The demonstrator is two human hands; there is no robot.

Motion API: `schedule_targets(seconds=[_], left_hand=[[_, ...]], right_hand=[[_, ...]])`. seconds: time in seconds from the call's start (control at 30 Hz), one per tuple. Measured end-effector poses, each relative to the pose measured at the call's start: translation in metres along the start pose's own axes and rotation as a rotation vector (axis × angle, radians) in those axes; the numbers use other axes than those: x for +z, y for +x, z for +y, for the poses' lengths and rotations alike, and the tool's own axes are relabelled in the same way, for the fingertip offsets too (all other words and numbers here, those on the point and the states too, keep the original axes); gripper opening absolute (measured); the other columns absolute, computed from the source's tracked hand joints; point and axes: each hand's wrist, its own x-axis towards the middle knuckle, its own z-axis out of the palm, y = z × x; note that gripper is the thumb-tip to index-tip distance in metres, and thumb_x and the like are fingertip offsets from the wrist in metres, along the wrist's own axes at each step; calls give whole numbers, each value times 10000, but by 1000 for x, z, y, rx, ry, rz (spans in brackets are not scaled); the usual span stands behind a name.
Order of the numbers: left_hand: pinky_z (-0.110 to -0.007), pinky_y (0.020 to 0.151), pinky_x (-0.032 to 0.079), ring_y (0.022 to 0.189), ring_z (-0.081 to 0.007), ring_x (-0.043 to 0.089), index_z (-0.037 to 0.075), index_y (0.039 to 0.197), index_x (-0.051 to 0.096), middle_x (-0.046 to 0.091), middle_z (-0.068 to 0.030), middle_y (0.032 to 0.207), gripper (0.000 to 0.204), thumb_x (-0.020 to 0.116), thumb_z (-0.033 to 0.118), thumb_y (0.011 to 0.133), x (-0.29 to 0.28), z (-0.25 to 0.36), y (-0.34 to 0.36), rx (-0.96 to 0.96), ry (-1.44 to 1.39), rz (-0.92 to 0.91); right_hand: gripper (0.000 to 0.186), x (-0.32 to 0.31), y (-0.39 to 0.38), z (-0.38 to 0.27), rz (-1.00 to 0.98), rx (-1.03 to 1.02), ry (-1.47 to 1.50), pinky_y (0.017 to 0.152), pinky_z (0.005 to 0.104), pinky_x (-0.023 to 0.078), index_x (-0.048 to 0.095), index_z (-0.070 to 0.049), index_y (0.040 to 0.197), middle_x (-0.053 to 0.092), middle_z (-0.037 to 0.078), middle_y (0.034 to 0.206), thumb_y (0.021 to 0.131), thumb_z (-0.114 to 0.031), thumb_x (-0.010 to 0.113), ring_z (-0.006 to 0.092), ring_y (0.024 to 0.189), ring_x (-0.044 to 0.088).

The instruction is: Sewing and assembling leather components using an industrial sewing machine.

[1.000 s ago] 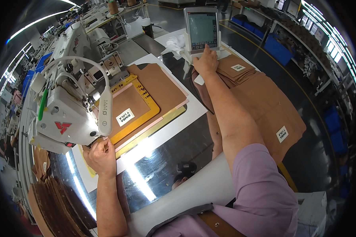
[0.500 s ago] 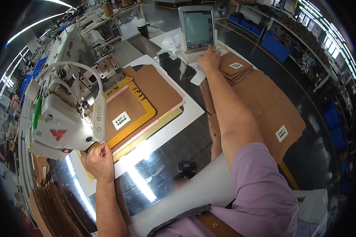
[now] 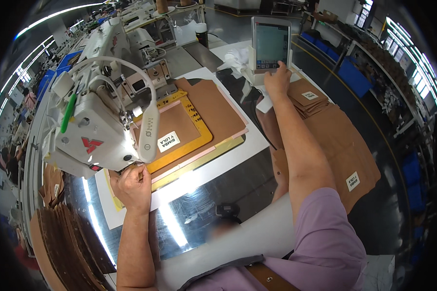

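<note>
With twelve o'clock straight ahead, the person's left hand (image 3: 133, 189) was at eight o'clock, just below the white head of a sewing machine (image 3: 94, 140). Its fingers were curled in and the thumb was up close to them, but you could not tell if they were pinching anything. The right hand (image 3: 278, 81) was between one and two o'clock, with its pointing finger stuck out at the bottom of a small screen (image 3: 273, 44) in a white stand. You could not tell if the fingertip was touching it, and nothing showed in that hand. A yellow frame (image 3: 182, 154) lay flat between nine and ten o'clock, on top of a brown sheet (image 3: 223, 109). A white label (image 3: 169, 141) sat inside the frame's opening. Under all that was a big white sheet (image 3: 235, 154) on the shiny tabletop (image 3: 211, 194). Big brown pieces (image 3: 347, 145) lay at three o'clock, and a small brown stack (image 3: 296, 97) was at two o'clock, near the right hand. A row of dark brown pieces (image 3: 70, 242) was at eight o'clock, farther out than the left hand.
</note>
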Motion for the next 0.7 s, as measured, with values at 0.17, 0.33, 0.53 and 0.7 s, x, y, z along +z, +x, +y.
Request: schedule_targets(seconds=[0.17, 0.33, 0.53, 0.7], left_hand=[[-351, 754, 400, 668, -204, 635, 103, 769, 751, 700, -22, 719, 32, 771, 127, 775, -2, 0, -6, -46, 23, 29], [-374, 670, 363, 616, -197, 631, 133, 683, 705, 683, -8, 687, 88, 751, 137, 758, 2, -3, -2, -37, 18, 29], [-359, 655, 350, 582, -166, 603, 150, 662, 691, 682, 33, 659, 112, 744, 150, 760, 9, -8, 1, -105, -33, 15], [-344, 623, 375, 566, -167, 605, 140, 699, 725, 697, 25, 673, 68, 750, 155, 760, 8, -6, -3, -131, -30, 23]], right_hand=[[157, -6, -69, -95, -320, -516, 295, 766, 416, 546, 731, -78, 984, 693, 137, 955, 872, -139, 639, 324, 823, 679], [169, -30, -165, -172, -986, -682, 416, 785, 395, 556, 735, -32, 977, 697, 167, 984, 892, -153, 652, 342, 839, 691], [198, -1, -224, -185, -940, -912, 536, 825, 347, 536, 749, -17, 1069, 670, 98, 1035, 901, -104, 691, 233, 935, 661], [209, 2, -242, -173, -1068, -950, 607, 813, 335, 530, 755, -24, 1091, 657, 98, 1041, 901, -59, 675, 223, 919, 650]])
